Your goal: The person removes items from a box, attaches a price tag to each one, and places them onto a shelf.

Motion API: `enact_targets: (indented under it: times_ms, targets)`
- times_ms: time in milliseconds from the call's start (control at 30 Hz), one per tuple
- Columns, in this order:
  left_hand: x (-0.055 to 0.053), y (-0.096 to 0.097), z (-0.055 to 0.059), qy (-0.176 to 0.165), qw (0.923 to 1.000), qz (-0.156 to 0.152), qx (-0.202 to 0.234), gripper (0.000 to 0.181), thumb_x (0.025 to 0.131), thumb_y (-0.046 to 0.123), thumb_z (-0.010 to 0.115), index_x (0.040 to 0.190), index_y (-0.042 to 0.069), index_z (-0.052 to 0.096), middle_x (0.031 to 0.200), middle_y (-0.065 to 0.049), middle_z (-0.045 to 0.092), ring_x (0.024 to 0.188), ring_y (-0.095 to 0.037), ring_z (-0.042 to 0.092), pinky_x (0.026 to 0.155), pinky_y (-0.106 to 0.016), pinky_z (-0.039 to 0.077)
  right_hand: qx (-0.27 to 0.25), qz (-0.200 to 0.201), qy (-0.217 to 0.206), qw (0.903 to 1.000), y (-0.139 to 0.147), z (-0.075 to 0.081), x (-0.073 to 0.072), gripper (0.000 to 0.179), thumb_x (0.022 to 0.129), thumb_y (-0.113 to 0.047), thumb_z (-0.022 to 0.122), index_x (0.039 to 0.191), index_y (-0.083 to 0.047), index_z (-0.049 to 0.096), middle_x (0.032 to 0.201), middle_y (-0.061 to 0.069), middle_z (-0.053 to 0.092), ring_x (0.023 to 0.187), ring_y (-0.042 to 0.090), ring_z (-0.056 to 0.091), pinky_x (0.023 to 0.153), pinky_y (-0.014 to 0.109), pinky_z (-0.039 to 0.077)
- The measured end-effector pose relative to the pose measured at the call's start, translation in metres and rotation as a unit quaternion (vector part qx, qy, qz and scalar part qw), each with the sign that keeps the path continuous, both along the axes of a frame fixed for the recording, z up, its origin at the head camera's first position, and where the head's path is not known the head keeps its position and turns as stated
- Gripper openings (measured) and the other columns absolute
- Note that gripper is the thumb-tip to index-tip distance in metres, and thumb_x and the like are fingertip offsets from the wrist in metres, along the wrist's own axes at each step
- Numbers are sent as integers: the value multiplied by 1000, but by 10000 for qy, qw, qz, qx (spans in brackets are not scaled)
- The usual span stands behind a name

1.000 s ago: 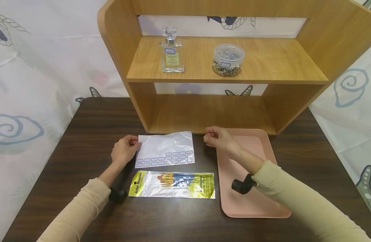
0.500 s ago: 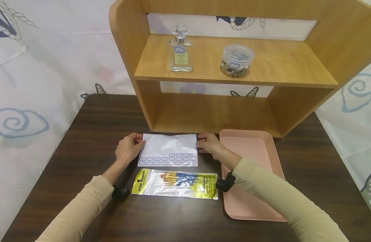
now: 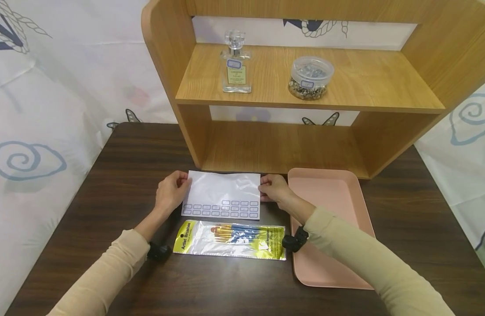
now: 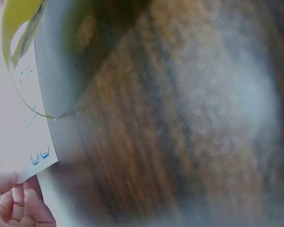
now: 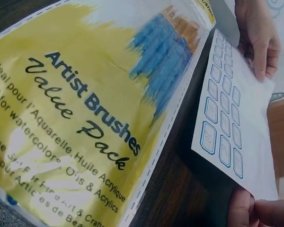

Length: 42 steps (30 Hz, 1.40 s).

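Note:
A white sheet of label stickers point(image 3: 222, 188) is held by its two side edges, with rows of small blue-framed labels along its lower part. My left hand point(image 3: 172, 192) pinches the left edge between thumb and curled fingers. On the opposite edge, my right hand point(image 3: 275, 189) pinches with thumb and fingers; the right wrist view shows this grip near the sheet's corner. Just below the sheet lies a pack of artist brushes point(image 3: 230, 239), a clear and yellow pouch with blue-handled brushes inside. In the right wrist view the sheet point(image 5: 248, 127) tilts up off the dark table.
A pink tray point(image 3: 329, 267) lies under my right forearm. Behind stands a wooden shelf point(image 3: 282, 147), its upper board bearing a glass perfume bottle point(image 3: 236, 72) and a round clear jar point(image 3: 310, 79), each with a small blue-framed label. The brown table point(image 3: 128, 149) extends left.
My right hand has come left from over the tray and taken the sheet's right edge. The sheet is now straighter between both hands. My left hand keeps its hold.

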State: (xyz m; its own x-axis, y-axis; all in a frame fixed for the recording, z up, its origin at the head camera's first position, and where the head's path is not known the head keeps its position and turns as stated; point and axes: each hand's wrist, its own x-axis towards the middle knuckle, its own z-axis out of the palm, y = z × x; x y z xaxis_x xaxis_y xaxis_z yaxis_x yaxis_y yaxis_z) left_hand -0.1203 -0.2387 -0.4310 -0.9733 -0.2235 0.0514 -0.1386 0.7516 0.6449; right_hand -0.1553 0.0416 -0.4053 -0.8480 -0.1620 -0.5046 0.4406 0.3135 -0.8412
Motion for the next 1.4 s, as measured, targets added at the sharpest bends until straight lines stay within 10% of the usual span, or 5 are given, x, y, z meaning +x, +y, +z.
enact_targets:
  times_ms: [533,733,933,1400]
  targets:
    - [6,10,2,-47,9988,36,484,26,98,23,47,112,1,51,96,-15,59,75,-25,55,61,-29,40,-363,-122,307,9988,9,5,9,34,92,-2,55,125,5,49,98,12,54,78,15,57,68,23,54]
    - [8,11,4,97,9975,203,668,26,99,22,46,112,0,50,94,-15,58,76,-25,55,60,-26,41,-218,354,914,9949,14,12,28,56,91,-8,58,139,3,32,106,19,54,93,23,57,87,37,52]
    - [9,15,7,265,9947,421,903,26,99,22,45,114,1,47,94,-14,54,79,-24,53,62,-24,40,-544,215,502,9970,18,22,52,72,92,-11,59,149,-8,15,128,26,39,111,33,52,96,44,45]
    - [11,42,18,780,9843,609,1460,22,99,17,43,111,-2,44,96,-15,54,80,-24,51,65,-25,37,-1631,-305,762,9832,-17,26,84,58,90,-9,61,143,-18,40,114,13,57,106,25,59,96,38,46]
